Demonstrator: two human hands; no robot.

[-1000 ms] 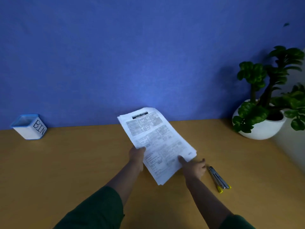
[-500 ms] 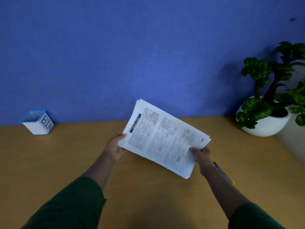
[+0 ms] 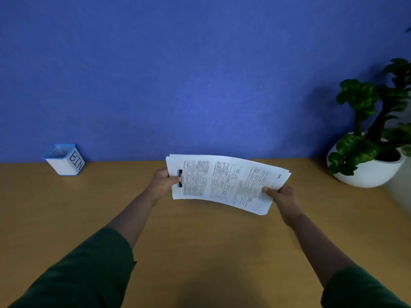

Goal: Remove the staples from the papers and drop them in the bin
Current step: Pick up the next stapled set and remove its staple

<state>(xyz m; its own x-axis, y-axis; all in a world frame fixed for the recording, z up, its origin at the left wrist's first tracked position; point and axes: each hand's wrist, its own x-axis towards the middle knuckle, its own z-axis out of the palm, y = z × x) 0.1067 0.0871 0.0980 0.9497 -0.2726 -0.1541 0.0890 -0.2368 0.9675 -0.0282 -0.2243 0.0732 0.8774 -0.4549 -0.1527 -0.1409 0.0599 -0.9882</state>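
A stack of white printed papers is held sideways above the wooden desk, its long side running left to right. My left hand grips the left short edge, thumb on the black header bar. My right hand pinches the lower right corner. No staple can be made out at this size. A small white bin with a blue rim and the word BIN stands at the back left against the wall, well left of both hands.
A potted green plant in a round white pot stands at the back right. A blue wall closes the desk's far edge. A pale surface borders the desk at the far right.
The papers were lifted off the desk and turned from upright to sideways. My hands moved apart to the sheet's two ends. The metal tool beside my right hand is now hidden or out of sight.
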